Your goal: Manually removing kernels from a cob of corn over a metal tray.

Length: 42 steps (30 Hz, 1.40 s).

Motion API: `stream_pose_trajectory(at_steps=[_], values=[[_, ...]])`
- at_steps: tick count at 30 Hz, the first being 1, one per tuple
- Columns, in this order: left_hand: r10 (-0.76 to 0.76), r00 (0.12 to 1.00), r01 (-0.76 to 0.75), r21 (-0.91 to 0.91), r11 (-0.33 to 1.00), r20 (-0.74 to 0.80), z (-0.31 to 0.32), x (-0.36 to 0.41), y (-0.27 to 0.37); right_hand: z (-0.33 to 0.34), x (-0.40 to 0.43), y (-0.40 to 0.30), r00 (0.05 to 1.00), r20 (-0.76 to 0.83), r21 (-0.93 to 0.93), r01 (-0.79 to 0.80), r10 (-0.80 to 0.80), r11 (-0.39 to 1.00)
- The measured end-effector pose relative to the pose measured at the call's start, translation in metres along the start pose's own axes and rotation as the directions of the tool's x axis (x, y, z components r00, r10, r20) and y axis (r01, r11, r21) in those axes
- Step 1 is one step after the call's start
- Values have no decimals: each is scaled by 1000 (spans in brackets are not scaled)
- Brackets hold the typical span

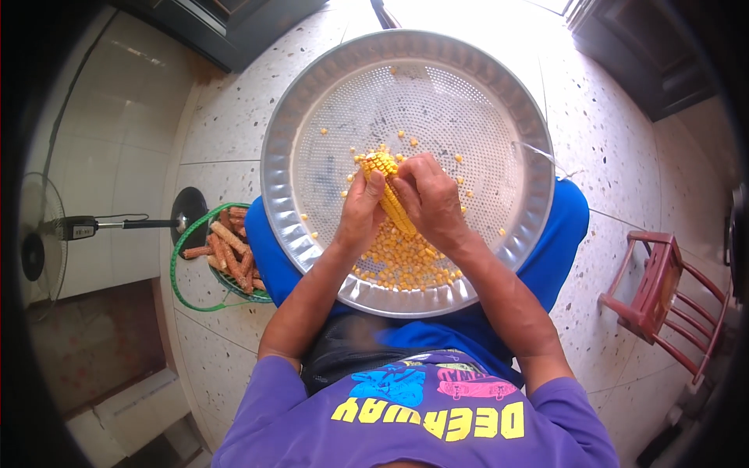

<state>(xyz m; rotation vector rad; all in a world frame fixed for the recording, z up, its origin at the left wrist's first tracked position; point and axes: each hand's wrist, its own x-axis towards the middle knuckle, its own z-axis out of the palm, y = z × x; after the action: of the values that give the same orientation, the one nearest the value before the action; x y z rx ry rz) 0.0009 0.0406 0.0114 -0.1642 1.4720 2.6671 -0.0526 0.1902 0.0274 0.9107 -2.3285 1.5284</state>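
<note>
A yellow ear of corn (399,213) is held at a tilt over a round perforated metal tray (409,304) that rests on my lap. My left hand (364,205) grips the ear from its left side, thumb on the rows near the upper end. On the other side my right hand (432,196) has its curled fingers against the kernels; its fingertips are partly hidden. Loose corn kernels (404,257) lie piled in the near part of the tray, below the ear, and more are scattered around both hands.
Left of my knee, a green basket (174,263) holds several corn cobs (234,254) on the speckled tile floor. A standing fan (79,228) is at the far left. A small red wooden chair (652,286) stands at the right. White string (547,155) hangs at the tray's right rim.
</note>
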Motion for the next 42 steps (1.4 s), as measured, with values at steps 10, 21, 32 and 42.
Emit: stream_pose_trajectory(at_steps=[10,21,32,42], values=[[-25,988,6,-123,992,-150,4,9,8,-5,0,-6,996,83,149,-41,29,988],[56,988,-87,-228,970,-141,-5,10,10,-3,-4,-9,827,297,125,-529,477,839],[120,961,-74,185,980,-250,-2,11,0,11,-20,-4,909,322,31,-289,264,957],[358,911,-195,551,811,-204,-1,11,-5,11,-19,-5,898,302,113,-367,320,923]])
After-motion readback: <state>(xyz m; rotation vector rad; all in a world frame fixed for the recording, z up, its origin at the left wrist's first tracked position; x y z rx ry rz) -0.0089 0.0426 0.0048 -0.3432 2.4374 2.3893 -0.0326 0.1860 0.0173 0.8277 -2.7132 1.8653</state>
